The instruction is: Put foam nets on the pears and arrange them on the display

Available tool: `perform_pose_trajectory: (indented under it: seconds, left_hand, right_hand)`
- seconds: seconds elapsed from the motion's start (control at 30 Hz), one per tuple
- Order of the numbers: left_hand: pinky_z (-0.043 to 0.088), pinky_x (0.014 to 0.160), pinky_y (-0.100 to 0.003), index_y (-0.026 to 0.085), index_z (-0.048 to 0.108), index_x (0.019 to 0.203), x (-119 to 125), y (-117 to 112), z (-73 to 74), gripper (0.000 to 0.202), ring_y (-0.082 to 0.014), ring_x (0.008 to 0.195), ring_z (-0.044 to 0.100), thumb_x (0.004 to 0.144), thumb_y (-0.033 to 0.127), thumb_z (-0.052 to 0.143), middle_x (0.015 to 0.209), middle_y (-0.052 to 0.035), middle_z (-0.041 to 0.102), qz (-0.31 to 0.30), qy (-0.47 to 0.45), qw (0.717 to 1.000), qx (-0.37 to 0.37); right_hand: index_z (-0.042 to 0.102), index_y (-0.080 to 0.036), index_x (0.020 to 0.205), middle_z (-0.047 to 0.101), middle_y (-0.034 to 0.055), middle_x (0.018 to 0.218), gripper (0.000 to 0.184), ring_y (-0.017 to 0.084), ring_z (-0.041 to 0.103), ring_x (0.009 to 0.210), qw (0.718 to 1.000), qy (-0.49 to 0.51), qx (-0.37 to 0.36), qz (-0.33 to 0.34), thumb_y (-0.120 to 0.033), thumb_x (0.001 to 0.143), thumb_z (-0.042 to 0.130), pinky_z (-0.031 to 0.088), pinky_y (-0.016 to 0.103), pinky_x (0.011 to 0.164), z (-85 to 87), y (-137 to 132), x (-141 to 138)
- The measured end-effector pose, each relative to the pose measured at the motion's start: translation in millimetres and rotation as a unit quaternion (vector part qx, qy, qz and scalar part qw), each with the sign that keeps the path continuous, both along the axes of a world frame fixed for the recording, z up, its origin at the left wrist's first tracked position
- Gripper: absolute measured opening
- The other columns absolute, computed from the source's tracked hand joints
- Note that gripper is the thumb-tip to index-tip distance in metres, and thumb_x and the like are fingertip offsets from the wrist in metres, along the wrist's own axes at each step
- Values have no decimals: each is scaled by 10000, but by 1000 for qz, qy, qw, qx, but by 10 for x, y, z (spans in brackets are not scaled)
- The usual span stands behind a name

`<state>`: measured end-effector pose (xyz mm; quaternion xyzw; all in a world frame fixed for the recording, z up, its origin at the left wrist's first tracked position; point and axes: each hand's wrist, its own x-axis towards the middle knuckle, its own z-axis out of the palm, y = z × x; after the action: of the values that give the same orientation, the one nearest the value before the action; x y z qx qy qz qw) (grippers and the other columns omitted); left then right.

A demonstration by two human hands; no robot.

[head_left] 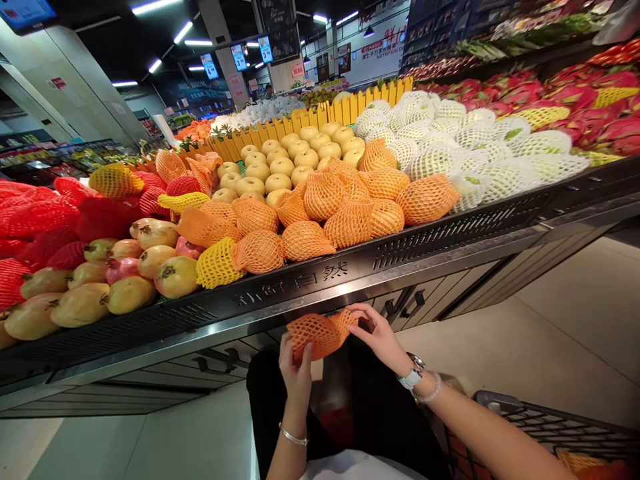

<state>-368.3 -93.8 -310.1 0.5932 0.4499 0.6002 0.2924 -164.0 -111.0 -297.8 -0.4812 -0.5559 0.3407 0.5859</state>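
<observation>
An orange foam net sleeve [314,336] hangs flattened between my hands, just below the display's front edge. My left hand [296,373] pinches its lower edge, with a silver bangle on the wrist. My right hand [377,337] grips the upper right end from above, and a wristwatch and bracelet sit on that wrist. Whether anything is inside the sleeve is hard to tell. Right above my hands, pale round pears [280,175] lie in a heap, many of them wrapped in the same orange netting [305,240].
The sloped fruit stand's black and steel edge [320,283] runs across the view. Yellow mangoes [170,277], red-netted fruit [40,217], white-netted fruit [465,137] and dragon fruit [575,100] fill it. A wire shopping cart [550,427] stands at lower right, with a tiled floor [515,347] beyond.
</observation>
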Motion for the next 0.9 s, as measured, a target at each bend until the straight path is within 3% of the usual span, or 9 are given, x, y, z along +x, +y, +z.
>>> perform_pose_trajectory:
  seconds: [0.1,0.17,0.27,0.33,0.4,0.53,0.6,0.7,0.9]
  left_hand:
    - [428,947,-388,207,583,798,-22,-9,-53,317,-221,1042,543,946,376,360,1041,-59,557,63,-54,995,58]
    - [374,1016,-412,236,578,943,-53,18,-25,205,-218,1130,511,944,316,389,1134,-51,547,91,-63,989,95]
    - [298,1092,-468,263,536,1216,-85,87,75,317,-261,1297,419,902,303,517,1317,-88,519,-99,86,987,94]
    - [288,1106,-480,251,569,1226,-78,129,125,349,-280,1323,406,886,334,559,1298,-102,568,-268,194,943,46]
    - [371,1044,-450,233,636,1112,-50,157,136,299,-282,1232,497,845,367,624,1143,-97,654,-343,247,906,-12]
    - [481,744,-334,194,655,821,18,177,96,221,-216,842,592,789,410,685,828,-58,647,-308,254,916,-45]
    - [473,744,-342,194,646,743,38,176,70,205,-213,834,577,800,389,676,792,-59,642,-304,225,926,-9]
    - [479,792,-384,198,637,657,50,168,-7,211,-230,848,603,769,366,700,735,-55,661,-311,103,945,4]
    - [388,515,-229,187,485,545,104,167,-272,418,-99,511,462,731,497,694,530,38,500,-202,-125,967,-88]
  right_hand:
    - [594,-218,1036,635,81,978,195,231,576,955,991,-94,54,-81,-343,887,597,474,408,886,7,28,114]
    - [638,-226,938,643,80,903,152,235,561,907,978,-190,78,-46,-345,919,547,477,400,831,33,31,178]
    - [659,-222,859,640,56,794,267,198,571,806,952,-270,85,116,-354,968,454,475,325,731,64,22,190]
    - [656,-211,861,645,44,795,302,173,588,780,940,-268,77,195,-381,976,435,467,289,708,63,11,155]
    - [640,-203,847,644,33,793,297,158,598,750,947,-236,53,211,-401,967,453,462,274,697,51,4,122]
    - [572,-196,860,599,5,746,222,136,597,656,976,-121,-28,181,-386,942,493,464,253,635,27,31,133]
    - [551,-196,885,575,-2,754,206,130,582,642,979,-95,-50,176,-387,934,492,459,249,618,7,66,153]
    - [549,-194,911,540,-15,751,224,115,540,608,976,-90,-72,186,-412,925,496,426,240,589,-58,114,142]
    - [565,-181,857,442,-68,597,398,80,418,506,943,33,-169,285,-578,838,568,344,210,517,-196,129,-31]
